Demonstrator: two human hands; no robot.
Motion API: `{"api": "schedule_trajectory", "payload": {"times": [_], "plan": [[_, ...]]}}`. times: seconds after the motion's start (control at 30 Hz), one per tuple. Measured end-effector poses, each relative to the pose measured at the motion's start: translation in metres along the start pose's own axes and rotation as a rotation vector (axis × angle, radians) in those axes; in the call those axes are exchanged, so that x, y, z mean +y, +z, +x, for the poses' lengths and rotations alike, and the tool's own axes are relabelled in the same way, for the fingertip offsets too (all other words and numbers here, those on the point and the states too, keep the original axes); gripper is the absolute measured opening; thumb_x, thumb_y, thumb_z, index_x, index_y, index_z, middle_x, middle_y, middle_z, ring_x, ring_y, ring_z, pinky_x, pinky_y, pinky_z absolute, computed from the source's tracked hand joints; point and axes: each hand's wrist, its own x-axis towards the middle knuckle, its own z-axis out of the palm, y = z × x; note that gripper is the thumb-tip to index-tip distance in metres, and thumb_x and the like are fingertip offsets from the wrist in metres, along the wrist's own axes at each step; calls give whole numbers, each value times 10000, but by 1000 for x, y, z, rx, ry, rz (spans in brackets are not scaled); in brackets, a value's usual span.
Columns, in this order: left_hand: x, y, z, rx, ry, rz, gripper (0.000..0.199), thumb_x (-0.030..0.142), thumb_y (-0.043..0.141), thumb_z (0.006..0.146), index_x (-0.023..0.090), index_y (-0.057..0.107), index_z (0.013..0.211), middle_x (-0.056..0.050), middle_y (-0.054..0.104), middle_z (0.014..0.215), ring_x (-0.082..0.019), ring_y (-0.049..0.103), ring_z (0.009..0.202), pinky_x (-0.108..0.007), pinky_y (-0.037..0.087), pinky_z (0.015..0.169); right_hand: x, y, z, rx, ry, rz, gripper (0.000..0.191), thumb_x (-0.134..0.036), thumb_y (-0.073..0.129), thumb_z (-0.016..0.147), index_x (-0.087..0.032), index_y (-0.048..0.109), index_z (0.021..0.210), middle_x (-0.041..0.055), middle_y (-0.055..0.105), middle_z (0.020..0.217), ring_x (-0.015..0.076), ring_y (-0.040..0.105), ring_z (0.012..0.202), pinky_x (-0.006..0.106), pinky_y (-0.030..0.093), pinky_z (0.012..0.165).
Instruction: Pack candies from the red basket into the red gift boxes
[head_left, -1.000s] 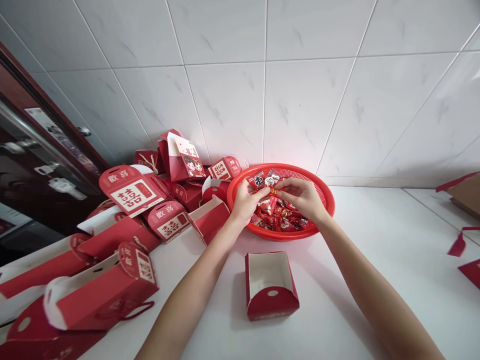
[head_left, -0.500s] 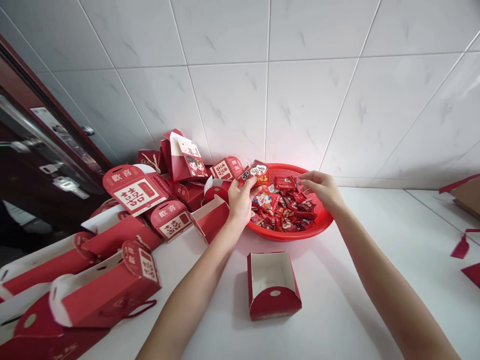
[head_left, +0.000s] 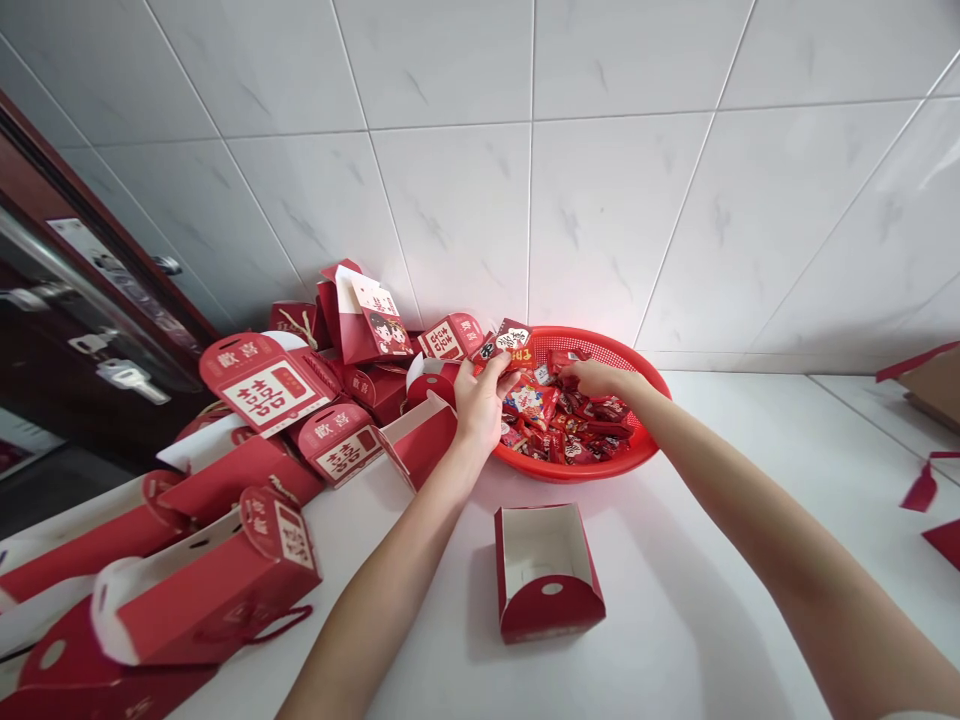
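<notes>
Several wrapped sweets [head_left: 513,338] are pinched in the left hand [head_left: 478,402], left side of the basket [head_left: 577,473]; the right hand [head_left: 594,378], apart, touches loose sweets [head_left: 531,402], grip hidden. Open box [head_left: 552,610] lies near of both, roughly centred.

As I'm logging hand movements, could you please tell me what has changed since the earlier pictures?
The right hand left the packets, which the left hand now holds alone slightly further left, swung right, then came back in among the candies in the red basket; its grip is unclear. The basket, nearest open box and piled boxes stayed put.
</notes>
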Motion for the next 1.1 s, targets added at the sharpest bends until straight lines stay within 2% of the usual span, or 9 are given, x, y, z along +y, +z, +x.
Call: {"api": "schedule_trajectory", "payload": {"times": [0.07, 0.17, 0.27, 0.37, 0.57, 0.73, 0.83, 0.93, 1.1], "plan": [[0, 0, 0, -9, 5, 13, 432, 235, 915, 568, 191, 516, 726, 59, 626, 730, -79, 636, 681, -235, 559, 739, 0, 1, -3, -53, 49, -27, 595, -71, 614, 814, -275, 667, 1371, 119, 755, 1195, 280, 737, 958, 354, 554, 776], [0, 0, -1, -21, 4, 22, 432, 242, 917, 567, 194, 528, 748, 58, 630, 741, -86, 639, 682, -250, 564, 749, -4, -1, -9, -84, 80, -56, 726, -97, 587, 839, -309, 516, 1529, 124, 721, 1296, 309, 730, 1031, 363, 551, 779], [-1, 0, -1, -17, 3, 21, 437, 245, 919, 570, 196, 529, 761, 51, 643, 747, -106, 665, 714, -267, 571, 764, -12, -4, -14, -55, 87, -75, 751, -107, 579, 853, -299, 450, 1567, 124, 706, 1331, 324, 706, 1114, 373, 537, 836], [-1, -1, 0, -11, 3, 22, 436, 245, 916, 574, 197, 521, 753, 44, 652, 741, -128, 691, 750, -276, 579, 776, -18, -7, -18, 5, 96, -89, 692, -131, 571, 879, -247, 447, 1550, 145, 685, 1368, 336, 672, 1191, 364, 522, 852], [-1, 0, -1, -28, 6, 15, 428, 241, 911, 572, 195, 532, 767, 46, 663, 743, -119, 688, 728, -257, 572, 737, -23, -7, -21, 98, 154, -99, 707, -97, 469, 927, -76, 262, 1603, 251, 657, 1376, 347, 679, 1178, 373, 519, 847], [0, 1, -1, -22, -2, 23, 402, 233, 902, 571, 188, 558, 775, 53, 654, 722, -106, 672, 680, -251, 568, 718, -23, -5, -18, 116, 144, -117, 583, -74, 479, 921, -98, 428, 1501, 238, 651, 1392, 347, 655, 1228, 369, 519, 904], [0, 2, -1, -10, 3, 26, 409, 229, 902, 570, 192, 541, 760, 56, 643, 707, -105, 663, 669, -255, 568, 709, -22, -4, -16, 130, 127, -139, 545, -91, 505, 927, -109, 465, 1471, 233, 619, 1437, 352, 640, 1253, 369, 523, 922], [0, 3, -1, -1, -2, 19, 408, 214, 899, 572, 190, 544, 771, 56, 651, 708, -105, 661, 669, -243, 560, 679, -20, -3, -13, 124, 92, -163, 575, -94, 533, 921, -143, 469, 1491, 196, 573, 1508, 337, 608, 1307, 349, 521, 950], [1, 5, -3, 10, -10, 13, 405, 202, 896, 580, 190, 537, 765, 54, 662, 698, -110, 664, 662, -236, 556, 662, -17, 0, -6, 24, -17, -195, 712, -37, 569, 849, -186, 476, 1539, 159, 559, 1538, 333, 591, 1338, 366, 509, 1003]]}}
